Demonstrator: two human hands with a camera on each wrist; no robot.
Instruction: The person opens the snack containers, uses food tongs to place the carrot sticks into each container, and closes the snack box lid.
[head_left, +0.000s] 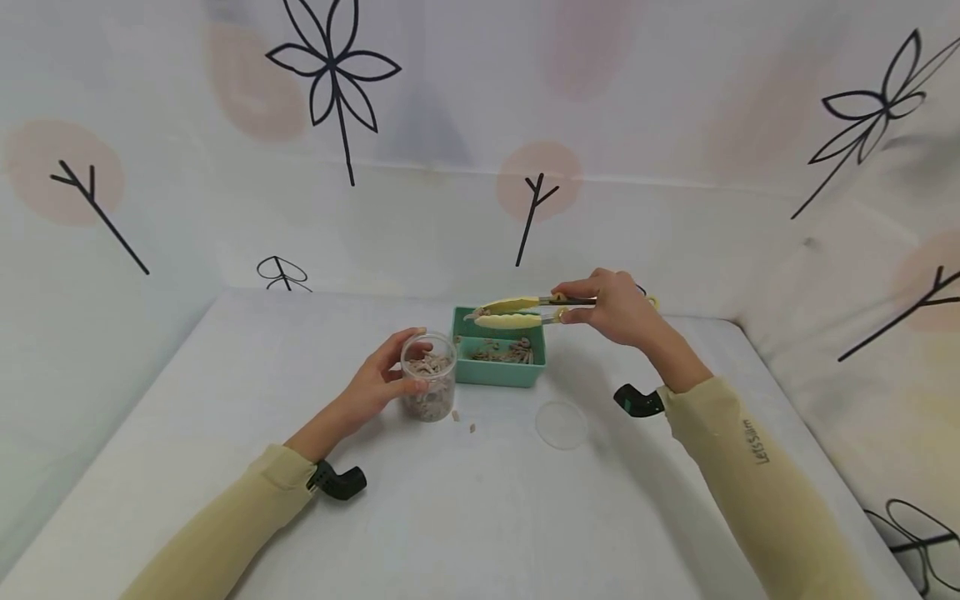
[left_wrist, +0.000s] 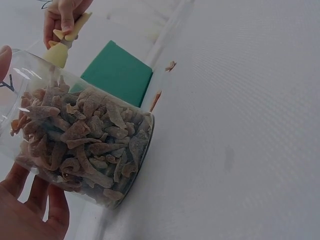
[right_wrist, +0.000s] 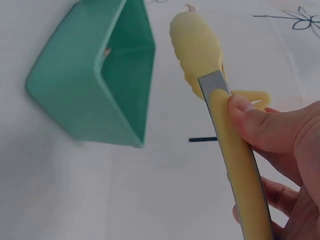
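Note:
My left hand (head_left: pixel 378 377) holds a clear jar (head_left: pixel 439 406) with fingers and thumb around its side. Small brownish dried strips (left_wrist: pixel 90 135) fill much of the jar in the left wrist view. My right hand (head_left: pixel 617 307) grips yellow-and-metal tongs (head_left: pixel 517 310) above a green divided box (head_left: pixel 498 373), just right of the jar. Some pale brown bits show between the tongs' tips in the head view. More dried strips (head_left: pixel 513 351) lie in the box's near compartment; the far one is partly hidden by the tongs.
A clear round lid (head_left: pixel 561 425) lies flat on the white table (head_left: pixel 480 517), in front of the box. Two stray bits, one of them a small crumb (head_left: pixel 472 428), lie near the jar's base. Patterned white cloth (head_left: pixel 435 233) rises behind the table.

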